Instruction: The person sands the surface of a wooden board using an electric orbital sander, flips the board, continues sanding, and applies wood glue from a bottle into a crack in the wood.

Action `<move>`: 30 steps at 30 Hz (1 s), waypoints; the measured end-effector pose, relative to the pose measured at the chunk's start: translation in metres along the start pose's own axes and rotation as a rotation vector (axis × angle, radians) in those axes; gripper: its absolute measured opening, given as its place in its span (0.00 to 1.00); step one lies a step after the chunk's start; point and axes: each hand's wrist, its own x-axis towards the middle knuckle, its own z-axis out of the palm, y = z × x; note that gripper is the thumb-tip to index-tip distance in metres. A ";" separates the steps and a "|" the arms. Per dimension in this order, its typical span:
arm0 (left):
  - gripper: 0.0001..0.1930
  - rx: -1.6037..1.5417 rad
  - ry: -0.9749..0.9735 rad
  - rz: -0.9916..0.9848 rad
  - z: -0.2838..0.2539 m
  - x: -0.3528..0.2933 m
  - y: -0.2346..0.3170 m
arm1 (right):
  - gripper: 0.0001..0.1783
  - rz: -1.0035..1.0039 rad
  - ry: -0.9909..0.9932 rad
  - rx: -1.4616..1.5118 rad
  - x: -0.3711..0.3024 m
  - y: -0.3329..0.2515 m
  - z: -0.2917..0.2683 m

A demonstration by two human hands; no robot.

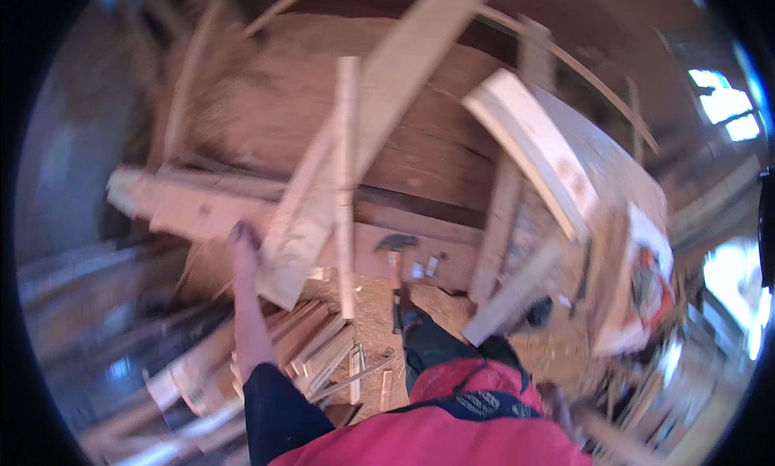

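From my end: left hand is out at the end of a bare forearm, over the long, thick, pale wooden beam and just beside the lower left edge of the wide, flat, light-wood board. Too blurred for me to say whether the fingers grip the board, touch it or are free. Right hand: can't pick it out for sure; a blurred shape beside the pink-red shirt may be it, grip unreadable.

Board position: slanting from top centre down to the left, crossing the beam, lower end above a pile of loose wooden offcuts. A narrow, square-edged pale wood strip runs nearly straight up and down in my view, overlapping the board.

Right of the strip: claw hammer with dark metal head and orange-and-black handle, head at the beam, handle pointing back toward the wearer, near the dark trousers. Farther right, a thick, pale, straight-cut timber piece sits tilted. Sawdust on the ground.
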 end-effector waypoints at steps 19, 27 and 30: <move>0.12 0.090 -0.539 0.220 0.286 -0.231 0.098 | 0.13 0.549 1.084 0.535 0.016 -0.096 -0.053; 0.10 0.224 -1.175 0.135 0.564 -0.629 0.129 | 0.11 0.293 1.620 0.601 0.045 0.052 -0.228; 0.09 0.241 -1.354 0.256 0.654 -0.749 0.107 | 0.10 0.143 1.594 0.462 0.057 0.137 -0.289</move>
